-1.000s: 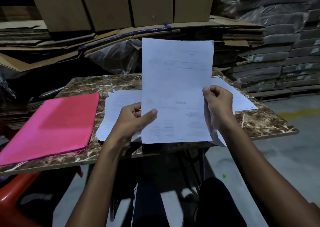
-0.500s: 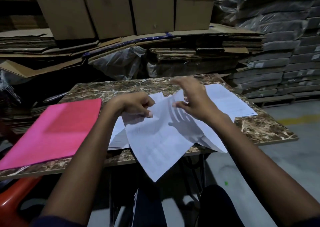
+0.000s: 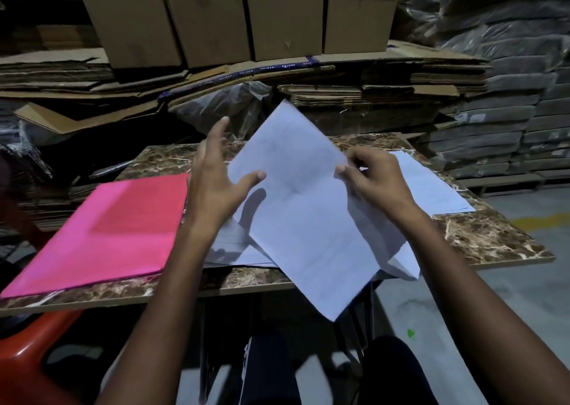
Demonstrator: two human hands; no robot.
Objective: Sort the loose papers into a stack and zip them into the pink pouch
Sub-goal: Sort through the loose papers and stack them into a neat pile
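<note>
A white sheet of paper [image 3: 303, 207] is held up, tilted, above the marble-patterned table [image 3: 481, 238]. My right hand [image 3: 374, 179] pinches its right edge. My left hand [image 3: 216, 182] is spread with straight fingers at the sheet's left edge, thumb lying on the paper. Under the sheet lie more loose papers [image 3: 234, 247], partly hidden, and another pile of papers [image 3: 431, 185] rests at the table's right. The pink pouch [image 3: 105, 235] lies flat on the table's left part, apart from both hands.
Cardboard boxes [image 3: 216, 19] and flattened cardboard [image 3: 77, 77] are stacked behind the table. Wrapped bundles [image 3: 509, 80] fill the right background. An orange chair [image 3: 27, 349] stands at the lower left. My knees are below the table's front edge.
The sheet has been lifted from the table's front edge and swung upright. My right hand now pinches its right edge; my left hand let go and spread open.
</note>
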